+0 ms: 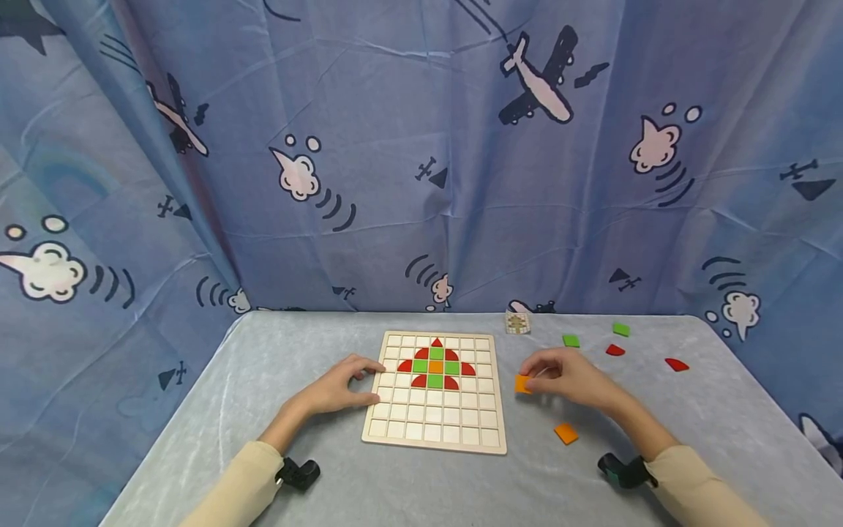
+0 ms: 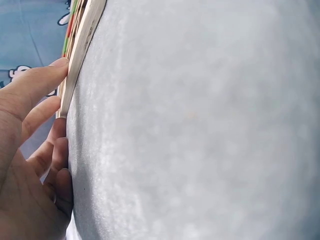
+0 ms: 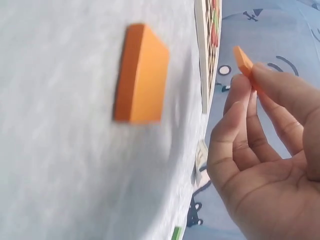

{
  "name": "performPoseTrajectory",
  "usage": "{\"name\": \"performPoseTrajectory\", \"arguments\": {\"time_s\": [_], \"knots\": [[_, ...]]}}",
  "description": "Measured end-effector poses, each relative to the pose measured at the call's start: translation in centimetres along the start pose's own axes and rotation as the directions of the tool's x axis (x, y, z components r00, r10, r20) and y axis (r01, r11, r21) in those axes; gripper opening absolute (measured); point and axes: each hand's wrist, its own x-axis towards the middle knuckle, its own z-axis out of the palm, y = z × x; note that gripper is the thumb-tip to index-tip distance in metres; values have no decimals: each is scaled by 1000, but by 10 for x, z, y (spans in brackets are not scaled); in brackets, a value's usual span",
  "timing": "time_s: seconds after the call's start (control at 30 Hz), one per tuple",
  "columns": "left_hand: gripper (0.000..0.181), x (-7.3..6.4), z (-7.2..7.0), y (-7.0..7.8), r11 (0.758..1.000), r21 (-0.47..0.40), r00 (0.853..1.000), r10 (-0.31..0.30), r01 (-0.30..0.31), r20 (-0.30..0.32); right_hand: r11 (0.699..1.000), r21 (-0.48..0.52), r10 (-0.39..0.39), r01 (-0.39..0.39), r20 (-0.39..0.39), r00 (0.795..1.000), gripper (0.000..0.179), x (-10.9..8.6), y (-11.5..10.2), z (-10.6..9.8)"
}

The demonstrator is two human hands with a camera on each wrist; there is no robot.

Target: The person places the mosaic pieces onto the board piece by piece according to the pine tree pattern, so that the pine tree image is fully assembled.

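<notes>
A pale wooden grid board (image 1: 435, 448) lies flat on the grey cloth. Green squares, red curved pieces and a red triangle (image 1: 437, 342) surround an orange square (image 1: 435, 367) in its upper half. My left hand (image 1: 336, 384) touches the board's left edge with thumb and fingertips, without wrapping round it. Just right of the board, my right hand (image 1: 569, 377) pinches an orange square tile (image 1: 522, 384) between thumb and fingers; the right wrist view shows this tile (image 3: 243, 62) raised on edge. A second orange tile (image 1: 566, 433) lies on the cloth nearer the front, below that hand.
Two green tiles (image 1: 571, 341) and two red curved tiles (image 1: 676, 364) lie loose at the back right. A small pattern card (image 1: 517, 323) sits behind the board, near the patterned blue curtain (image 1: 395, 146). Grey cloth (image 1: 421, 490) covers the table.
</notes>
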Motion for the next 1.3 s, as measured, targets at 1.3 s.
{"name": "performPoseTrajectory", "arguments": {"time_s": [1.3], "knots": [[50,1,0,-1,1000,-6,1000,1,-1,-2,991,132,-21,13,61,998,6,79,-45,106]]}}
